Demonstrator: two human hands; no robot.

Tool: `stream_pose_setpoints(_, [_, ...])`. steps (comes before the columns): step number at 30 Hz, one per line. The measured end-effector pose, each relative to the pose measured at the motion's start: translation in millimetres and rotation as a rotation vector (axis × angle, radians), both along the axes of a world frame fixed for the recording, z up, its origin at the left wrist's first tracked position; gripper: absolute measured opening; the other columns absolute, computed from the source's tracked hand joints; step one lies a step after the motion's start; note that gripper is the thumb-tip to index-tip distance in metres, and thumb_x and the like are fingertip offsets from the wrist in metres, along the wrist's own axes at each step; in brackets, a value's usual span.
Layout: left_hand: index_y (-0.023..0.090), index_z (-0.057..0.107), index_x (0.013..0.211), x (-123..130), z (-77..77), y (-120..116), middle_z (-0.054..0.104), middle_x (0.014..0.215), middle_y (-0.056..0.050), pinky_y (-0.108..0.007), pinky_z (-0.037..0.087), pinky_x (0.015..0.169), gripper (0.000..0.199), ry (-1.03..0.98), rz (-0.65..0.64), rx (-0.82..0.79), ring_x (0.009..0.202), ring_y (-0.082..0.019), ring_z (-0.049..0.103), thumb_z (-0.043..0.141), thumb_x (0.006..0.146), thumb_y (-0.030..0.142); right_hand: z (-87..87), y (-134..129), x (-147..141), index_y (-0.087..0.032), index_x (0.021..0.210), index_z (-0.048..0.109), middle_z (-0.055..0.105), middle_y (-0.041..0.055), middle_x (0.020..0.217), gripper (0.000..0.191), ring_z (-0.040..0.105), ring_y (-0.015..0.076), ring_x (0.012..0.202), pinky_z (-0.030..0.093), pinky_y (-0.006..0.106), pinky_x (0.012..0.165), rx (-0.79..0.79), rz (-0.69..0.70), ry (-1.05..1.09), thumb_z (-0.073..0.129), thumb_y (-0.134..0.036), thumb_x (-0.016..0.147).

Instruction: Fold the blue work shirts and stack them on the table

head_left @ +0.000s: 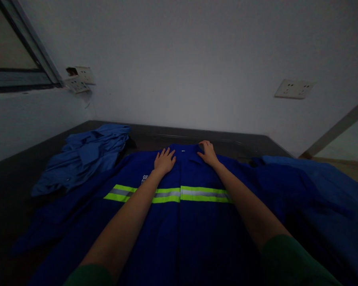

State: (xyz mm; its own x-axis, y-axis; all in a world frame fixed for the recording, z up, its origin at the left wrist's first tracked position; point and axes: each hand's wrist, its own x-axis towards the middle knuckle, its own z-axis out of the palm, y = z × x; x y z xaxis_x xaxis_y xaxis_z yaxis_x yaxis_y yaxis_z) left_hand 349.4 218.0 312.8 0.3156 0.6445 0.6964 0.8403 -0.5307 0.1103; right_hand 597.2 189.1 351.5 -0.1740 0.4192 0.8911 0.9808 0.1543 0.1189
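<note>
A dark blue work jacket lies spread front side up, its collar at the far end. A yellow-green and silver reflective band runs across its chest, and small white print shows on the left half. My left hand rests with spread fingers on the jacket just left of the collar. On the collar's right side lies my right hand, its fingers apart and its fingertips at the collar edge. Both sleeves stretch outward; the lower part of the jacket fades into shadow.
A crumpled lighter blue garment lies at the left on the dark table. More blue cloth is spread at the right. Behind stands a pale wall with a socket plate and loose-looking sockets.
</note>
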Motion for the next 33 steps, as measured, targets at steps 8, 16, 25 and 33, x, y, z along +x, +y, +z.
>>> stream_pose_setpoints(8, [0.028, 0.034, 0.147, 1, -1.0, 2, 0.027, 0.156, -0.002, -0.047, 0.021, 0.116, 0.053, 0.005, 0.025, 0.002, 0.144, -0.023, 0.021, 0.027, 0.097, 0.042, -0.5, -31, -29, -0.021, 0.121, 0.061, 0.053, 0.0105, 0.134, 0.036, 0.045, 0.0262, 0.118, 0.040, 0.039, 0.090, -0.186, -0.253, -0.431, 0.038, -0.016, 0.094])
stream_pose_setpoints(16, [0.026, 0.034, 0.147, 1, -0.4, 1, 0.027, 0.156, -0.002, -0.048, 0.021, 0.116, 0.054, -0.008, 0.005, -0.011, 0.144, -0.024, 0.021, 0.027, 0.097, 0.042, -6.6, -35, -34, -0.027, 0.133, 0.054, 0.048, 0.0058, 0.143, 0.045, 0.045, 0.0285, 0.122, 0.039, 0.045, 0.094, -0.292, -0.351, -0.243, 0.031, -0.018, 0.096])
stream_pose_setpoints(25, [0.028, 0.034, 0.147, 1, -0.1, 0, 0.026, 0.156, -0.002, -0.047, 0.021, 0.116, 0.053, -0.004, 0.017, -0.010, 0.145, -0.023, 0.021, 0.026, 0.096, 0.043, -14.8, -38, -33, -0.025, 0.150, 0.026, 0.031, 0.0054, 0.154, 0.061, 0.026, 0.0308, 0.140, 0.021, 0.057, 0.111, -0.403, -0.307, 0.004, 0.032, -0.053, 0.096])
stream_pose_setpoints(33, [0.024, 0.024, 0.151, 2, 0.3, 4, 0.018, 0.158, -0.003, -0.048, 0.015, 0.117, 0.059, 0.000, 0.019, -0.049, 0.146, -0.022, 0.015, 0.023, 0.096, 0.045, -14.6, -38, -36, -0.022, 0.153, 0.014, 0.001, 0.0042, 0.160, 0.069, -0.002, 0.0314, 0.146, 0.006, 0.063, 0.112, -0.575, -0.309, 0.027, 0.026, -0.057, 0.095])
